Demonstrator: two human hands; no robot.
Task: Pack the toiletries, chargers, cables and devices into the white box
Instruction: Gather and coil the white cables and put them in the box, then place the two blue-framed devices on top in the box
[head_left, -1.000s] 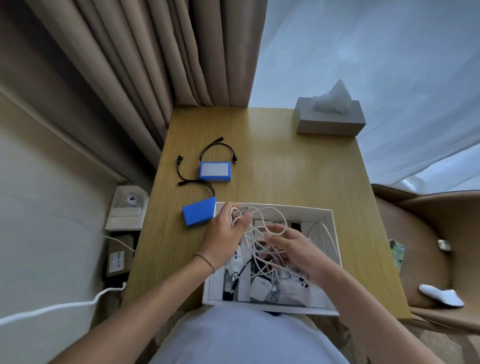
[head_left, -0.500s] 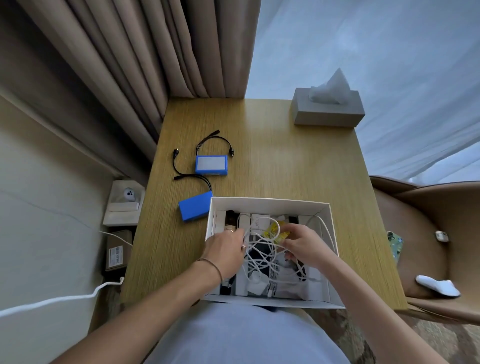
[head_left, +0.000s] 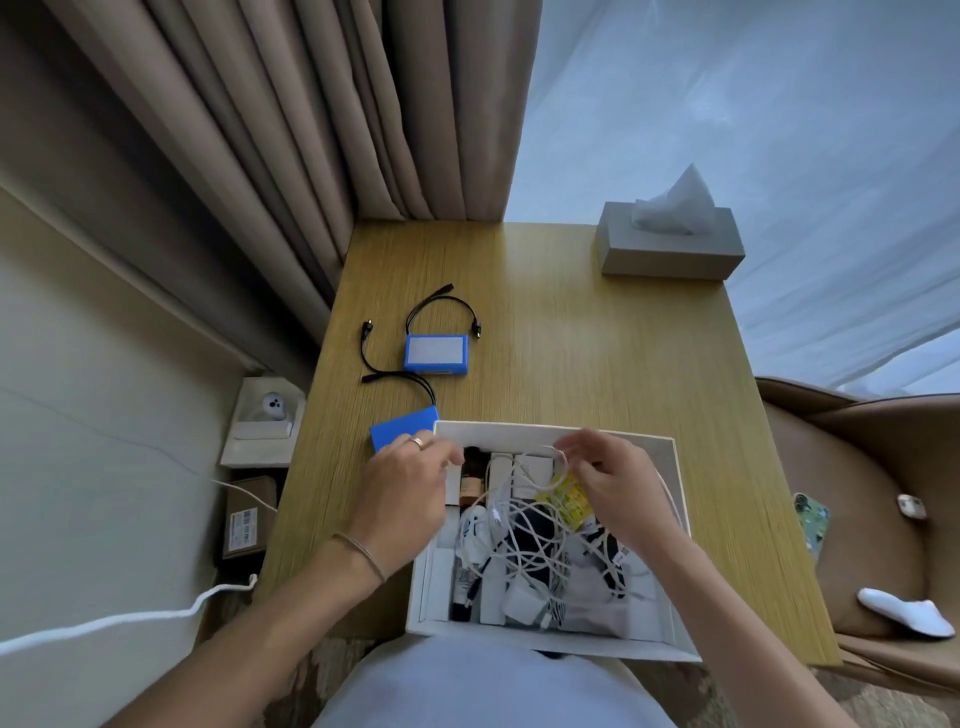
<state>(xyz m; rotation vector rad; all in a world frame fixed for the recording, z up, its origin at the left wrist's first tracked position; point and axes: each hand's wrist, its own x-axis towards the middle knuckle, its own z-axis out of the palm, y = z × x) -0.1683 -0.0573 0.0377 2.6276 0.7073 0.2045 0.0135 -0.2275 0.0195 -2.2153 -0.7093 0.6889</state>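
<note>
The white box (head_left: 550, 429) sits at the near edge of the wooden table (head_left: 571, 338). It holds a tangle of white cables (head_left: 524, 545), a white charger (head_left: 522, 597), a brown bottle (head_left: 470, 480), a yellow packet (head_left: 569, 500) and dark items. My right hand (head_left: 621, 491) pinches a loop of white cable over the box's far side, above the yellow packet. My left hand (head_left: 405, 493) lies with relaxed fingers over the box's left rim and holds nothing that I can see. It partly covers a plain blue battery pack (head_left: 400, 432). A second blue pack (head_left: 435, 353) with black leads lies farther back.
A grey tissue box (head_left: 670, 244) stands at the table's far right corner. Curtains hang behind the table on the left. A tan chair (head_left: 857, 493) on the right holds a phone (head_left: 810, 525), an earbud case and a white sock (head_left: 904, 612). Small boxes and a white cord lie on the floor at left.
My left hand has let go of the cables and moved left to the box's rim. My right hand has lifted a cable loop toward the box's far side.
</note>
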